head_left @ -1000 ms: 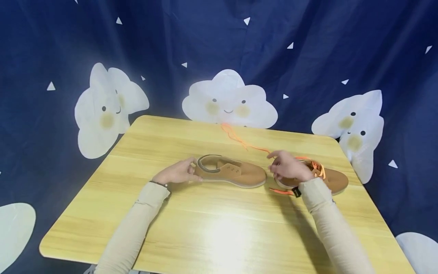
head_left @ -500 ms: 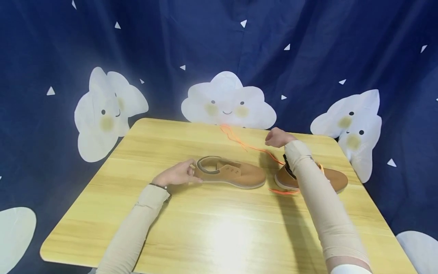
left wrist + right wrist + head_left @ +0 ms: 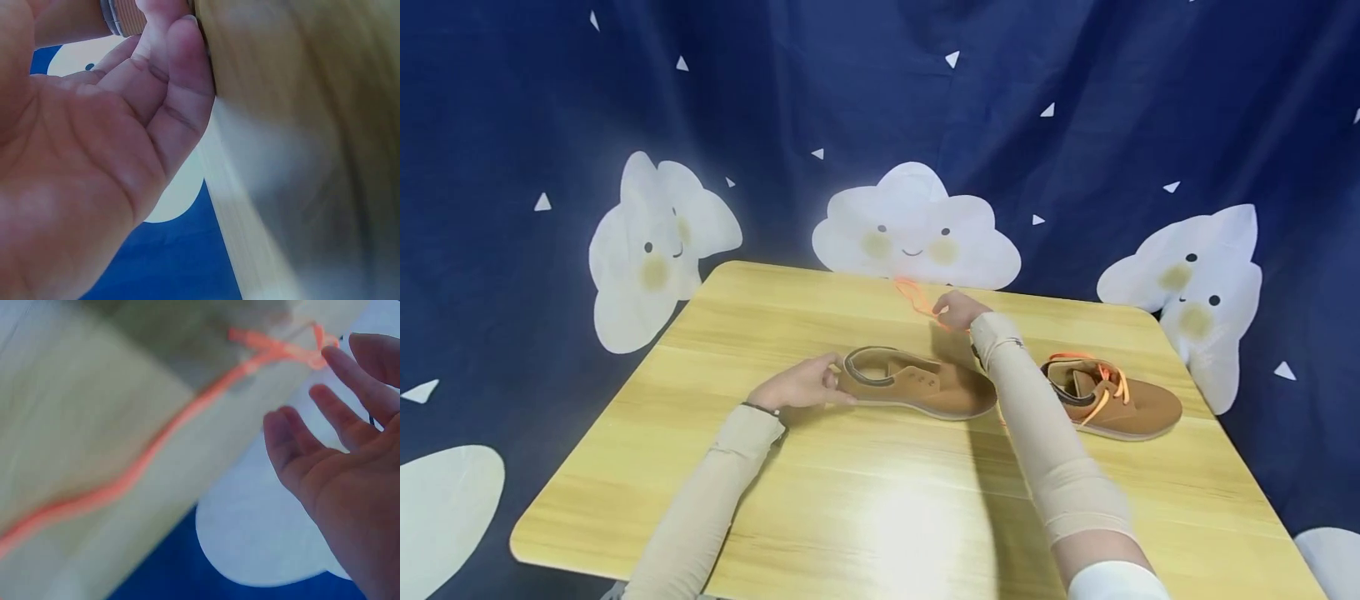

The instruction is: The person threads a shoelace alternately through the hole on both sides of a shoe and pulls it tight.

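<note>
A brown shoe point(image 3: 951, 390) with bare eyelets lies mid-table, its toe to the right. My left hand point(image 3: 797, 385) holds it by the heel, thumb and fingers on either side; in the left wrist view the palm point(image 3: 75, 156) fills the left half, with little of the shoe in sight. Over the far part of the table, my right hand point(image 3: 961, 310) hovers by a loose orange shoelace point(image 3: 913, 293). The right wrist view has its fingers loosely bent and apart from the shoelace point(image 3: 156, 440).
A second brown shoe point(image 3: 1138, 408), with orange laces point(image 3: 1108, 387) through its eyelets, stands on the right of the wooden table point(image 3: 820, 500). Behind the table's far edge hangs a dark blue curtain point(image 3: 760, 100) with white clouds.
My right hand has gone from above the laced shoe, away from me and then left, to the loose shoelace. The left hand keeps its hold on the heel.
</note>
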Available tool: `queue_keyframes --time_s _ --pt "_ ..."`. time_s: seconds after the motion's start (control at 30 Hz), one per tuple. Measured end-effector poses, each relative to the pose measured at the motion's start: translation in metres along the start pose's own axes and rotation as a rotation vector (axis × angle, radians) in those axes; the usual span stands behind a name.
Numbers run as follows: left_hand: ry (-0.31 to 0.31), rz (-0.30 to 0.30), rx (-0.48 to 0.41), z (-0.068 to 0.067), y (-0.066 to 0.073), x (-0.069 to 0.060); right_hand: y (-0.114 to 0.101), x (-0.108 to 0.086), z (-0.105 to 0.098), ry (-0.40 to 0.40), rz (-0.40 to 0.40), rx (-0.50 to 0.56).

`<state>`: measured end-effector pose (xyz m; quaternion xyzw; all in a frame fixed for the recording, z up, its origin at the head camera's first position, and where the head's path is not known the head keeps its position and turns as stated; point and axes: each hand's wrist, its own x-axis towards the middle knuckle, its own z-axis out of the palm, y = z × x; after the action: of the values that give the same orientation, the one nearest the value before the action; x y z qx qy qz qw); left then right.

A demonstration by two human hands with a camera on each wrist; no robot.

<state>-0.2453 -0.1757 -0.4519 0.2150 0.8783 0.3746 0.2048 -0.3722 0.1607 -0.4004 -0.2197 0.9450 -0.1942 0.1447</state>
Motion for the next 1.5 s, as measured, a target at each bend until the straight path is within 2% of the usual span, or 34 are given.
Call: queue_keyframes --time_s 0.17,0.27,0.37,0.53,0.6,0.67,0.73,0.87,1.0,1.07,1.13,1.2,1.3,1.4,1.43,1.5 --pt "0.001 0.008 -0.007 0.002 0.001 0.004 0.003 0.003 0.009 0.067 0.067 0.122" --pt "0.001 0.007 -0.007 0.003 0.002 0.003 0.006 0.003 0.01 0.075 0.081 0.166" --pt "0.005 0.0 -0.002 0.002 0.002 0.001 0.004 0.003 0.008 0.036 0.088 0.158" --pt "0.008 -0.001 0.002 0.003 0.001 0.001 0.002 0.004 0.007 -0.102 0.131 0.097" --pt "0.004 0.002 0.002 0.005 0.001 0.002 0.004 0.003 0.008 -0.105 0.118 0.085" --pt "0.001 0.007 -0.004 0.006 0.001 0.001 0.004 0.001 0.009 -0.053 0.088 0.111" --pt "-0.004 0.014 -0.006 0.006 0.001 0.001 0.001 -0.002 0.008 0.039 0.033 0.129" --pt "-0.009 0.026 0.002 0.003 0.002 -0.001 -0.014 -0.014 0.0 0.192 -0.026 0.3" --pt "-0.047 0.028 0.018 -0.005 0.003 -0.004 -0.03 -0.031 -0.011 0.218 -0.038 0.531" --pt "-0.076 0.006 0.008 -0.009 0.003 -0.007 -0.036 -0.04 -0.016 0.208 -0.041 0.587" --pt "-0.092 -0.019 -0.007 -0.015 0.004 -0.009 -0.042 -0.05 -0.022 0.197 -0.047 0.601" --pt "-0.061 -0.021 -0.015 -0.02 0.007 -0.011 -0.048 -0.06 -0.027 0.183 -0.054 0.599" --pt "0.08 0.05 0.013 -0.027 0.021 -0.01 -0.059 -0.079 -0.034 0.18 -0.081 0.589" --pt "0.226 0.149 0.01 -0.03 0.045 -0.005 -0.071 -0.098 -0.039 0.199 -0.141 0.597" --pt "0.255 0.181 0.001 -0.03 0.054 -0.002 -0.075 -0.103 -0.04 0.205 -0.173 0.599" --pt "0.266 0.24 -0.041 -0.027 0.074 0.002 -0.083 -0.113 -0.039 0.198 -0.236 0.613"
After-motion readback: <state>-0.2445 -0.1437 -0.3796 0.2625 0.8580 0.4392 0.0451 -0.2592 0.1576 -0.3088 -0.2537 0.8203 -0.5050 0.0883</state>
